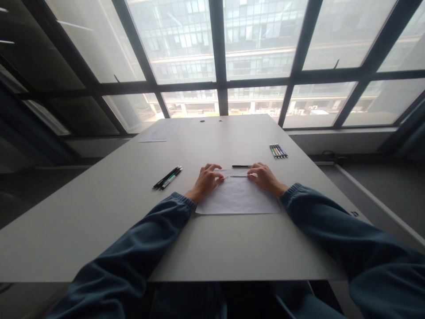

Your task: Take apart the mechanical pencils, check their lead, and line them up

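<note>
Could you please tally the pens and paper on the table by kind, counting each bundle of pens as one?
Pen bundles: 2, the left bundle and the right bundle.
Single pens: 2, the black pen and the thin pen between left hand and right hand.
Paper: 2, the near sheet and the far sheet.
Total: 6.

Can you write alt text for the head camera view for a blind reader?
Two hands in blue sleeves, left hand and right hand, rest on a white sheet of paper on a grey table, fingertips at the ends of a thin stick. Left pens and right pens lie nearby, under large windows.
</note>
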`<state>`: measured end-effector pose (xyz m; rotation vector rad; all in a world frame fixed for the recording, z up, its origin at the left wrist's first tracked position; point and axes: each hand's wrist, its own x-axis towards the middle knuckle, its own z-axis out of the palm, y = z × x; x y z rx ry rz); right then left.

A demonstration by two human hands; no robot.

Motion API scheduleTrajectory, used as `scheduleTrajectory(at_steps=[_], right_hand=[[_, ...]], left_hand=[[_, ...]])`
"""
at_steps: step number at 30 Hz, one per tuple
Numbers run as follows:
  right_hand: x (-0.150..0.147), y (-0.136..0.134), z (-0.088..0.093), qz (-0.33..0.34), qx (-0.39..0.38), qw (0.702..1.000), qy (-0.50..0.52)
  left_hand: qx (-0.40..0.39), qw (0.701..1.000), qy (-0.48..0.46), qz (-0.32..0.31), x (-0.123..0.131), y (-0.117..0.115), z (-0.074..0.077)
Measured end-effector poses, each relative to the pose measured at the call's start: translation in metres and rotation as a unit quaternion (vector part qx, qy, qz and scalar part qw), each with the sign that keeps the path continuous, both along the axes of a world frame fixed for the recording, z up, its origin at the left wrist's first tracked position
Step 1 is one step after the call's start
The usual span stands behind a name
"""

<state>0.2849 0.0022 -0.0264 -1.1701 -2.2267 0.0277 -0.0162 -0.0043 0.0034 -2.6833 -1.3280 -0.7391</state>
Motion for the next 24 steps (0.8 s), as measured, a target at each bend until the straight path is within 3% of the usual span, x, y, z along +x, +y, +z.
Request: scheduleTrajectory(at_steps=[9, 24], right_hand=[[-0.0031, -0.0032, 0.0047, -0.003, -0.018, 1.000, -0.007], [-0.0070, -0.0057, 0.0070, 0.009, 0.019, 1.000, -0.003]], left_hand=[[0.005, 1.000, -0.006, -0.008, 0.0009, 0.0014, -0.0027], [0.028, 0.999, -0.011, -0.021, -0.0009, 0.0039, -0.0053]])
